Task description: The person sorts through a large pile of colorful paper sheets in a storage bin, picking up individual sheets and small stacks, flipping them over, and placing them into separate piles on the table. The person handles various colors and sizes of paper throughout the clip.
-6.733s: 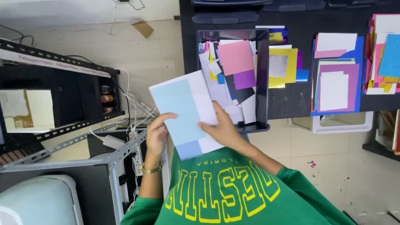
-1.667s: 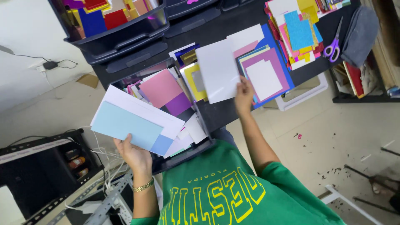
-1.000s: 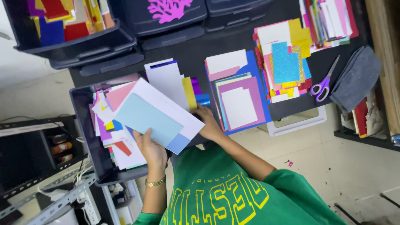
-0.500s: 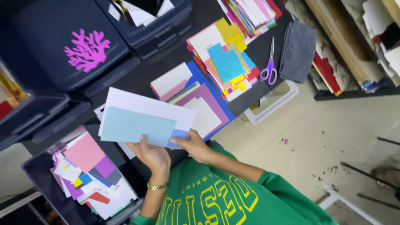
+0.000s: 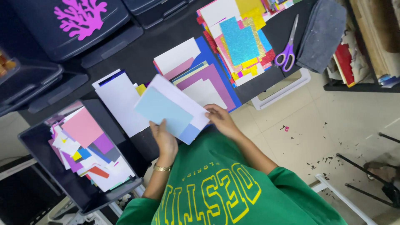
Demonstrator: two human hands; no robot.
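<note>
Both hands hold a small stack of paper sheets (image 5: 173,107), a pale blue sheet on top of white and light blue ones, over the near edge of a black table (image 5: 146,50). My left hand (image 5: 163,137) grips the stack from below with the thumb on the blue sheet. My right hand (image 5: 221,121) pinches its right edge. A white sheet (image 5: 121,102) lies on the table just left of the stack. A pile of purple, white and blue paper (image 5: 204,81) lies right behind it.
A black bin (image 5: 79,183) of coloured paper scraps stands at the lower left. Dark plastic drawers (image 5: 62,37), one with a pink coral shape, sit at the back left. More coloured sheets (image 5: 239,39), purple-handled scissors (image 5: 287,48) and a grey cloth (image 5: 321,35) lie right.
The view swung left to right along the table. My right hand laid a white sheet on the table and came back to the stack, which my left hand kept holding.
</note>
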